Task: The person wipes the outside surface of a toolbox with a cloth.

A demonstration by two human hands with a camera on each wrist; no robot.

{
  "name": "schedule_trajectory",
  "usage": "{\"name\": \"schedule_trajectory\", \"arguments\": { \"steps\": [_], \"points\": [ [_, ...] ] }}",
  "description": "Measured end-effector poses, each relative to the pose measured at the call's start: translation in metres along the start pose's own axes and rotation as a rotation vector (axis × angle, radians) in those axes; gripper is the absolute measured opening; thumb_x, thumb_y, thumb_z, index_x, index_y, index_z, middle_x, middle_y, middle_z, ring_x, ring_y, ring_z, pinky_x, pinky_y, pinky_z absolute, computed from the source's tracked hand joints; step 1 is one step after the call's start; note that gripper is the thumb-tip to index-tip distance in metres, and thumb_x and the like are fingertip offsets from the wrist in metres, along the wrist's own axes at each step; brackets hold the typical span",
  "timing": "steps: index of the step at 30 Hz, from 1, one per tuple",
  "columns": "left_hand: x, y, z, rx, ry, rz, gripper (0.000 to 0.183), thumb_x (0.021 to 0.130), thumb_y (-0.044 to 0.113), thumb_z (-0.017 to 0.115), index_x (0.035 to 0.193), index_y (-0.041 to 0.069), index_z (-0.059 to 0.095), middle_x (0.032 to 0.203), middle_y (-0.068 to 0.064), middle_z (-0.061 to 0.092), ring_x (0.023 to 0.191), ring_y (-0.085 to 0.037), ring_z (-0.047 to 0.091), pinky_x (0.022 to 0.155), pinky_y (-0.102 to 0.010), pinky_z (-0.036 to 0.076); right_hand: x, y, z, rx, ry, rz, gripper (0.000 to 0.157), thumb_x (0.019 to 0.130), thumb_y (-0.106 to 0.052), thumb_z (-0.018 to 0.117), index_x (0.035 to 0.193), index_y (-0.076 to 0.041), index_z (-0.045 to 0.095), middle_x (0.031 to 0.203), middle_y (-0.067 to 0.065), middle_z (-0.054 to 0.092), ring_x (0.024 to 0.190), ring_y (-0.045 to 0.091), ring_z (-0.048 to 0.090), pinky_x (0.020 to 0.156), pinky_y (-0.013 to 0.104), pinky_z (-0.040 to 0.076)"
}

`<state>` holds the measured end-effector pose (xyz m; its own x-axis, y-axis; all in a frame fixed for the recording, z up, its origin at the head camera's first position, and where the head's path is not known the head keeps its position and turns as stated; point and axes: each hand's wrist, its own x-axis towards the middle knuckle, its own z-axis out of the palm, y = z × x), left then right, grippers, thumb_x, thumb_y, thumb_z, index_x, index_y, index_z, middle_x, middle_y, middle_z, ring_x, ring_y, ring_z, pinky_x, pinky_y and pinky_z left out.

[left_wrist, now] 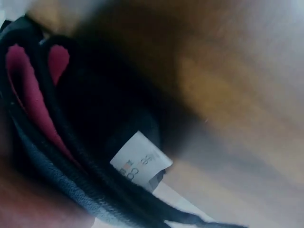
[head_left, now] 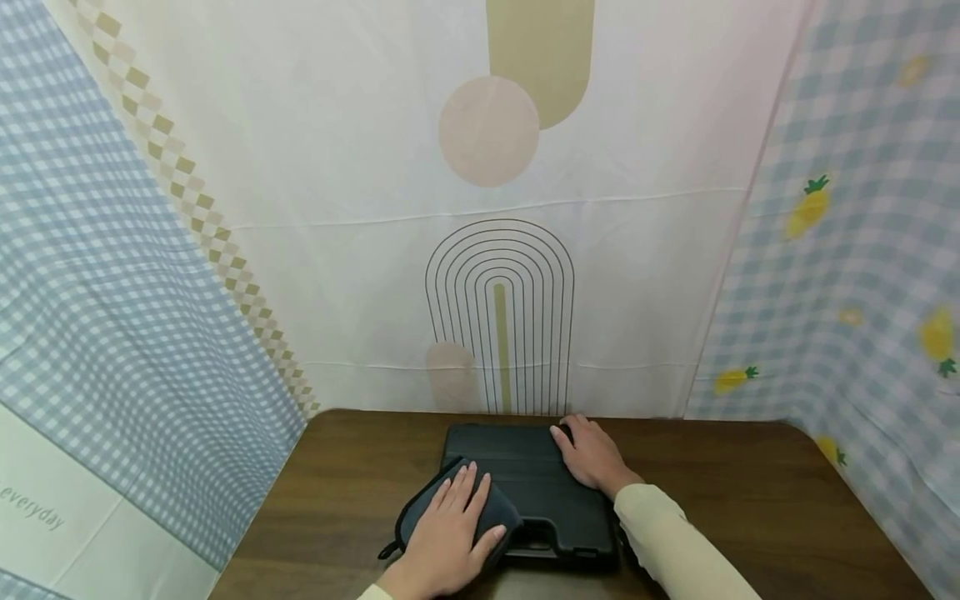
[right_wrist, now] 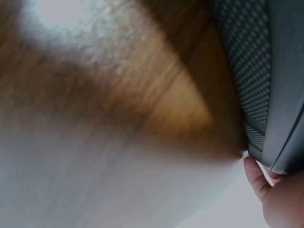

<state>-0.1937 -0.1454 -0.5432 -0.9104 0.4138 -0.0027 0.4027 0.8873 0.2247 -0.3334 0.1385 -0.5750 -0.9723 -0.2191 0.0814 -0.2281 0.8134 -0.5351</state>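
Note:
A black plastic carrying case (head_left: 517, 467) lies flat on the wooden table, its handle facing me. Over its near left corner lies a dark blue-grey oven mitt (head_left: 420, 504) with black edging and a hanging loop. My left hand (head_left: 450, 533) rests on the mitt, its fingers long and straight, thumb off to the right. Pink lining shows inside the mitt (left_wrist: 35, 102) in the left wrist view, beside a white label (left_wrist: 141, 160). At the case's far right corner, my right hand (head_left: 596, 457) grips the edge; a fingertip bends round the corner in the right wrist view.
The brown wooden table (head_left: 735, 500) has rounded far corners. A pale printed cloth (head_left: 337, 292) hangs right behind it, with blue checked cloths (head_left: 150, 333) along both sides.

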Motion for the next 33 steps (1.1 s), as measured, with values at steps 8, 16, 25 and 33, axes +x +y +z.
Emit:
{"name": "schedule_trajectory", "arguments": {
  "steps": [8, 16, 25, 33],
  "points": [
    [0.027, -0.013, -0.013, -0.054, -0.049, 0.015, 0.080, 0.111, 0.067, 0.032, 0.171, 0.014, 0.029, 0.180, -0.014, 0.021, 0.168, -0.031, 0.022, 0.135, -0.057, 0.024, 0.000, -0.001, -0.001, 0.018, -0.002, -0.007, 0.057, 0.116, -0.045, 0.042, 0.148, -0.002, 0.059, 0.146, 0.020, 0.061, 0.138, 0.044, 0.057, 0.114, 0.064, 0.045],
    [0.066, -0.033, -0.015, -0.095, -0.046, 0.024, 0.079, 0.112, 0.062, 0.035, 0.171, 0.009, 0.027, 0.180, -0.020, 0.018, 0.169, -0.038, 0.016, 0.135, -0.061, 0.019, 0.000, 0.001, 0.000, 0.011, -0.001, -0.008, 0.059, 0.115, -0.049, 0.040, 0.148, -0.003, 0.058, 0.146, 0.019, 0.060, 0.137, 0.044, 0.057, 0.114, 0.064, 0.045],
    [0.109, -0.046, -0.012, -0.032, -0.058, -0.044, 0.076, 0.113, 0.061, 0.035, 0.171, 0.012, 0.028, 0.177, -0.021, 0.026, 0.167, -0.039, 0.023, 0.136, -0.057, 0.020, -0.001, 0.001, 0.000, 0.008, 0.008, -0.011, 0.060, 0.115, -0.050, 0.040, 0.148, -0.003, 0.059, 0.146, 0.019, 0.061, 0.137, 0.044, 0.058, 0.113, 0.064, 0.046],
    [0.133, -0.044, -0.019, 0.051, -0.076, -0.119, 0.072, 0.113, 0.060, 0.034, 0.165, 0.010, 0.041, 0.166, -0.021, 0.044, 0.156, -0.040, 0.042, 0.131, -0.057, 0.031, -0.001, -0.002, 0.000, 0.008, 0.016, -0.010, 0.061, 0.115, -0.050, 0.042, 0.147, -0.002, 0.060, 0.144, 0.020, 0.062, 0.136, 0.045, 0.058, 0.113, 0.064, 0.046]
  ]
}}
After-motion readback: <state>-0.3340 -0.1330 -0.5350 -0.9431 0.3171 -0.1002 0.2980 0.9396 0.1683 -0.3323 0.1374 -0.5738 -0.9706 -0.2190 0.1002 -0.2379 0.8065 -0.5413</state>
